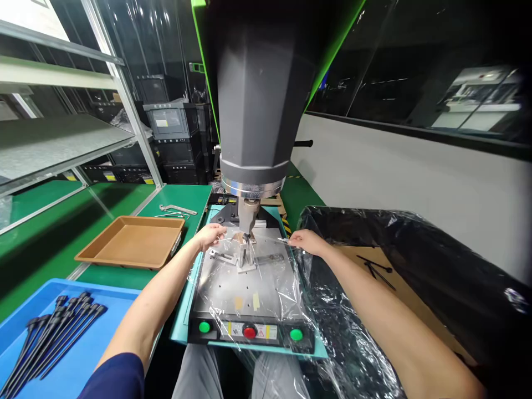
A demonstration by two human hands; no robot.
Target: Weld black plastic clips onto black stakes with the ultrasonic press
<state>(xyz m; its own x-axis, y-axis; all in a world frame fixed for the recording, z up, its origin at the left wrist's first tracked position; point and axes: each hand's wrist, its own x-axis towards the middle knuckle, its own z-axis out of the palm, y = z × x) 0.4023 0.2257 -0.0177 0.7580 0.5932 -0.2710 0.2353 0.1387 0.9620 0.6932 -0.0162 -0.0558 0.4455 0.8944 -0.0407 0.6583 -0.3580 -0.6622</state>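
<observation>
Both my hands pinch a sheet of clear plastic film [286, 288], which spreads over the machine's metal base plate [226, 288] and hangs past its front edge. My left hand [211, 236] is closed on the film at the left of the fixture. On the right side, my right hand [308, 242] has its fingers pressed together on the film's edge. Between them a small metal fixture [245, 260] stands under the tapered tool head [248, 215]. A dark knob-like end [246, 236] shows just below the tip; whether film covers it I cannot tell.
Two green buttons [204, 327] flank a red button [250, 332] on the front panel. A blue tray [120, 310] holds several black rods with knobbed ends [62, 327]. Wrenches [178, 210] lie behind a brown tray [133, 241]. A black-lined bin [399, 221] at right contains a few rods.
</observation>
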